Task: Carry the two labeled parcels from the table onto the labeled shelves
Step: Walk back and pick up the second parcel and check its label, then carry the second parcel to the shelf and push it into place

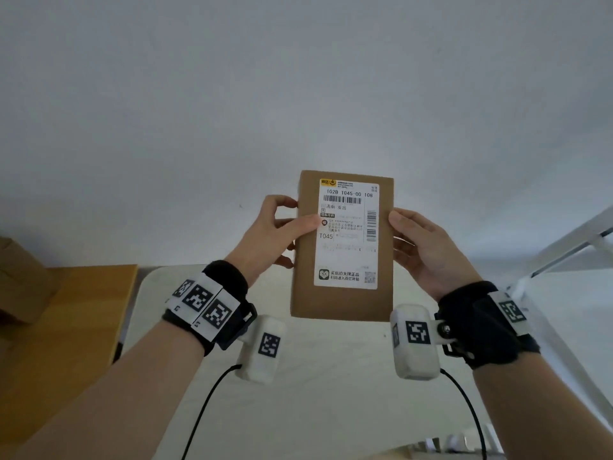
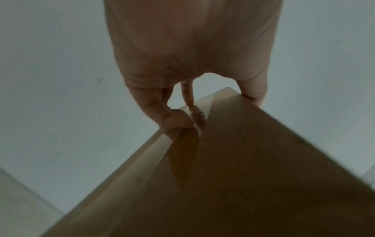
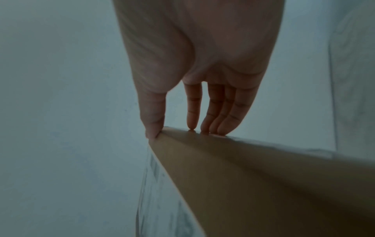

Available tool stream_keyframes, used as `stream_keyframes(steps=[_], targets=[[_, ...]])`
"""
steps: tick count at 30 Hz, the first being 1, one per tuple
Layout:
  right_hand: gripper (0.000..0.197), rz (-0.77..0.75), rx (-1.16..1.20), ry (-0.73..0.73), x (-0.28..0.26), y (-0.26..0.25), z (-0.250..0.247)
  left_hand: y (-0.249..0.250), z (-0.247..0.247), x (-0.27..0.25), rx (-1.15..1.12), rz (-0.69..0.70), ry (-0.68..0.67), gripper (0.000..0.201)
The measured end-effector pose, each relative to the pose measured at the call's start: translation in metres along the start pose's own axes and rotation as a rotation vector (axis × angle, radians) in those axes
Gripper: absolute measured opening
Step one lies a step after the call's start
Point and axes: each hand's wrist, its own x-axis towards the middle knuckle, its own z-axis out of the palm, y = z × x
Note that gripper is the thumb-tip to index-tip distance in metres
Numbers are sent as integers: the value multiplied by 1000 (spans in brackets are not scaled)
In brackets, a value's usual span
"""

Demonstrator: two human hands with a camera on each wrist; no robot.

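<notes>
Two hands are holding one flat brown cardboard parcel [image 1: 341,303] upright in the air, above the far edge of a white table [image 1: 298,376]. Its white shipping label [image 1: 348,234] is facing the person, showing barcodes, the codes "102B T045-00 108" and "T045", and a QR code near the bottom. The left hand [image 1: 270,234] is gripping the parcel's left edge, thumb lying across the label. The right hand [image 1: 423,247] is clasping the right edge, thumb on the front face.
</notes>
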Motion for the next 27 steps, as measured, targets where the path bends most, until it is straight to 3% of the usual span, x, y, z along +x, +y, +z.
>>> stream_keyframes(steps=[6,14,27], targets=[[17,-3,13,93,-38,11,-38,-5,46,3,-65,-33,-66,43],[44,-137,-21,200,-124,-8,-110,30,142,-30,-63,72,-169,45],[51,-352,35,449,-358,-10,-292,58,368,-205,-67,291,-378,38]])
